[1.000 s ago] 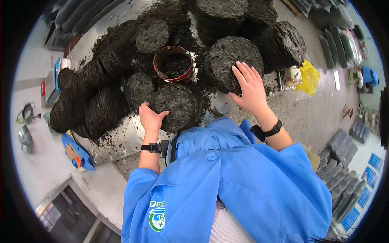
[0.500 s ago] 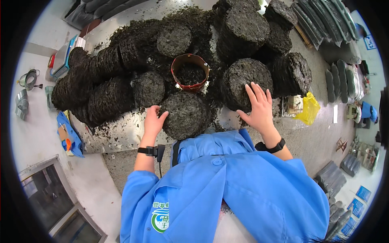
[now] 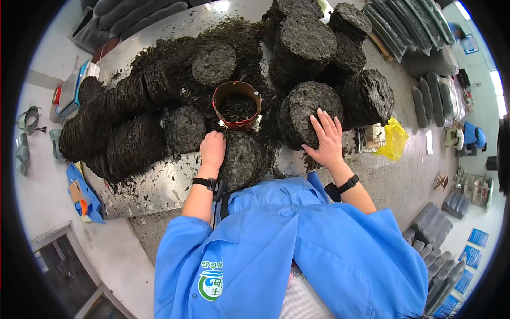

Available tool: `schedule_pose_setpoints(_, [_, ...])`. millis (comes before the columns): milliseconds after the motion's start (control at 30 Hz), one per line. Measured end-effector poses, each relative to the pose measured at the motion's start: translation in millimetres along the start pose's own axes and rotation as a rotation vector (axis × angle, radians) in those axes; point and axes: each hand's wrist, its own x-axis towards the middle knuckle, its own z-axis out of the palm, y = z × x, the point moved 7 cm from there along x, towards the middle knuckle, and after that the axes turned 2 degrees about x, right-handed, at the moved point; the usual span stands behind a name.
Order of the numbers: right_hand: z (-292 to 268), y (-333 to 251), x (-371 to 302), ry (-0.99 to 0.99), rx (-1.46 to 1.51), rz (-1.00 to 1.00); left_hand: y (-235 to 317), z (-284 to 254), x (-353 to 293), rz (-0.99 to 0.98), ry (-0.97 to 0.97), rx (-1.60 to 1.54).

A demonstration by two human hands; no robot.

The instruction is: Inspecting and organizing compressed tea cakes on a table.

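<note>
A round dark cake of dried seaweed (image 3: 241,162) lies against my blue jacket at the table's near edge. My left hand (image 3: 213,150) is at its upper left rim, fingers curled in; what they hold, if anything, is hidden. My right hand (image 3: 326,139), open with fingers spread, rests on the front face of a thick round stack of dried seaweed (image 3: 304,109). Between and beyond the hands stands a red round container (image 3: 239,125) with loose dark seaweed inside. Another round seaweed cake (image 3: 185,130) is just left of my left hand.
Long rolls of stacked seaweed (image 3: 135,146) lie on the left of the metal table (image 3: 159,189). Tall stacks (image 3: 305,45) stand at the back right. A yellow plastic bag (image 3: 393,139) is at the right. Grey-green packed bags (image 3: 390,29) lie beyond. A person in blue (image 3: 474,135) is far right.
My left hand has moved forward along the near cake's left side, and its fingers have curled in. My right hand stays on the stack. The whole view has shifted slightly.
</note>
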Motion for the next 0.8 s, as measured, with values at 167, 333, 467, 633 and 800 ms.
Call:
schedule_pose_setpoints(167, [5.0,-0.3,-6.7,-0.03,0.004,0.013,-5.4,-4.6,30.7,-0.032,-0.356,-0.026])
schedule_pose_setpoints(333, [4.3,1.0,-4.9,-0.036,0.027,0.036,-18.0,-63.2,99.2,-0.245,-0.052,-1.17])
schedule_pose_setpoints(467, [2.9,-1.1,-0.6,-0.032,0.014,0.022,-18.0,-89.2,103.4,-0.06,0.062,-0.431])
schedule_pose_setpoints(633, [2.4,1.8,3.0,-0.035,0.017,0.029,-68.9,-77.7,7.0,-0.221,0.113,-0.325])
schedule_pose_setpoints(800, [7.0,1.6,3.0,-0.049,0.005,0.021,-70.1,-19.3,-80.3,-0.474,-0.133,-0.197])
